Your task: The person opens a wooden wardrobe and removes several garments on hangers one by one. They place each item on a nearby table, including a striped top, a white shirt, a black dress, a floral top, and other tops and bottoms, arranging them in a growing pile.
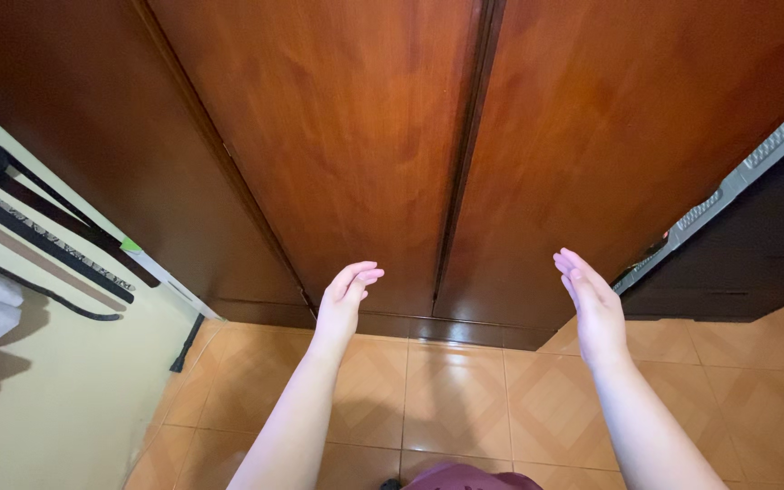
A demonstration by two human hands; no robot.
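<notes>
Both hands are empty, fingers spread. The left hand and right hand hover just short of the tall, glossy reddish-brown wooden wardrobe doors filling the upper frame; their vertical centre seam lies between the hands, nearer the left.

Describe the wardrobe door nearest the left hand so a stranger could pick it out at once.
Straight ahead stands a glossy reddish-brown wooden wardrobe above the orange tiled floor. The door is the panel left of the dark vertical seam, right in front of the open left hand. Its neighbour faces the right hand.
</notes>
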